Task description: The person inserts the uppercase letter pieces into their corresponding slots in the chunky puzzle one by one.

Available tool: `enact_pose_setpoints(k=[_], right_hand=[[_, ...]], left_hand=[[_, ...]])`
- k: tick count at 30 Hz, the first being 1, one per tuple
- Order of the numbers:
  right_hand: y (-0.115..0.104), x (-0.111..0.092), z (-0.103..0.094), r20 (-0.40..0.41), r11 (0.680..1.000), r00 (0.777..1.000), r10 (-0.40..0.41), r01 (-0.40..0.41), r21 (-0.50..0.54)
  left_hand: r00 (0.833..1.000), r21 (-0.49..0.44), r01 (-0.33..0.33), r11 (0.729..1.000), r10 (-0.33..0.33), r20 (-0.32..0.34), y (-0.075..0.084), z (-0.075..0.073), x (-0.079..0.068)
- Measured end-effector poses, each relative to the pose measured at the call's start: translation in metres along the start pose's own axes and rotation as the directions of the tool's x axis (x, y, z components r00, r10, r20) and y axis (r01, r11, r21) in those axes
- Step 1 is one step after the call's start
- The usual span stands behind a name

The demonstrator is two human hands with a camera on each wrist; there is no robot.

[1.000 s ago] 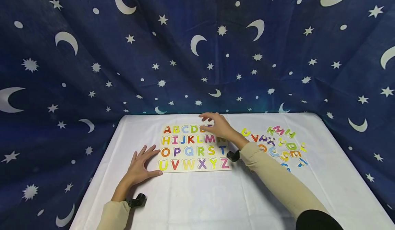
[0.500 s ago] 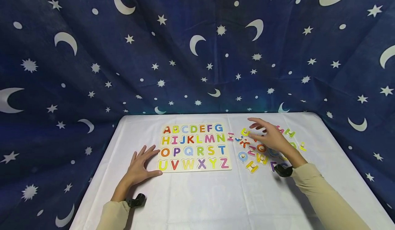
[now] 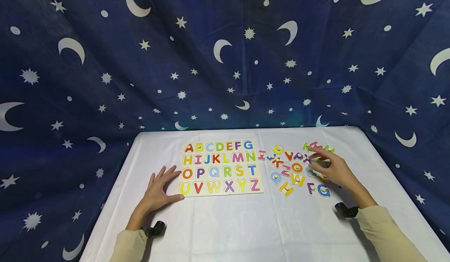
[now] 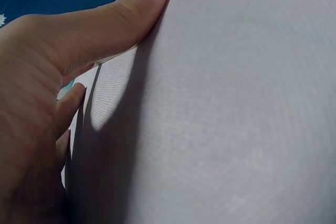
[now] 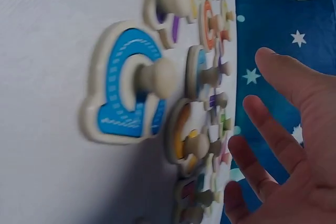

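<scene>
A wooden alphabet board (image 3: 221, 178) with rows of coloured letters lies on the table; the A (image 3: 189, 148) and B (image 3: 199, 147) carry knobs. My left hand (image 3: 158, 191), fingers spread, touches the board's left edge; in the left wrist view the thumb (image 4: 121, 22) rests against its rim. My right hand (image 3: 335, 170) hovers over the loose knobbed letters on the right, fingers slightly bent and apart, holding nothing. It hides several of them. In the right wrist view, a blue G (image 5: 118, 80) with a wooden knob lies closest to the camera, apart from the fingers.
Loose letters lie between board and right hand, among them an orange H (image 3: 286, 189), a light blue Q (image 3: 275, 177), a purple F (image 3: 311, 188) and a pink I (image 3: 261, 155) near the board's edge. A starry dark blue cloth (image 3: 197, 58) hangs behind the white table (image 3: 225, 230).
My right hand has moved from above the board's top row rightward to the far side of the loose letters. The left hand has stayed at the board's edge.
</scene>
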State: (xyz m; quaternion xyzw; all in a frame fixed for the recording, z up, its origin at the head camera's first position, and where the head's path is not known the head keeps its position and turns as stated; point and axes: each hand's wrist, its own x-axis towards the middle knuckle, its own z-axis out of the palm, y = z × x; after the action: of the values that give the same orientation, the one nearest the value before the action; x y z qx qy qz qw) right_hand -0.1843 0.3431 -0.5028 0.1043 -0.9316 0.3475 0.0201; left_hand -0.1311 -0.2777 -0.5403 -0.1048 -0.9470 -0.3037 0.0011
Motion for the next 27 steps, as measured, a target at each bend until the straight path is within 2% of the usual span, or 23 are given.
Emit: enact_pose_setpoints(k=[13, 22, 27], right_hand=[[0.01, -0.01, 0.009, 0.017, 0.997, 0.999, 0.044, -0.043, -0.062], [0.016, -0.016, 0.012, -0.064, 0.994, 0.997, -0.043, 0.036, -0.1], [0.019, -0.016, 0.017, -0.091, 0.993, 0.994, -0.053, 0.044, -0.105]], left_hand=[[1.0, -0.004, -0.007, 1.0, 0.007, -0.001, -0.003, 0.002, 0.002], [1.0, -0.001, -0.005, 1.0, 0.005, 0.011, -0.002, 0.002, 0.004], [1.0, -0.001, 0.007, 1.0, -0.007, 0.009, -0.002, 0.001, 0.002]])
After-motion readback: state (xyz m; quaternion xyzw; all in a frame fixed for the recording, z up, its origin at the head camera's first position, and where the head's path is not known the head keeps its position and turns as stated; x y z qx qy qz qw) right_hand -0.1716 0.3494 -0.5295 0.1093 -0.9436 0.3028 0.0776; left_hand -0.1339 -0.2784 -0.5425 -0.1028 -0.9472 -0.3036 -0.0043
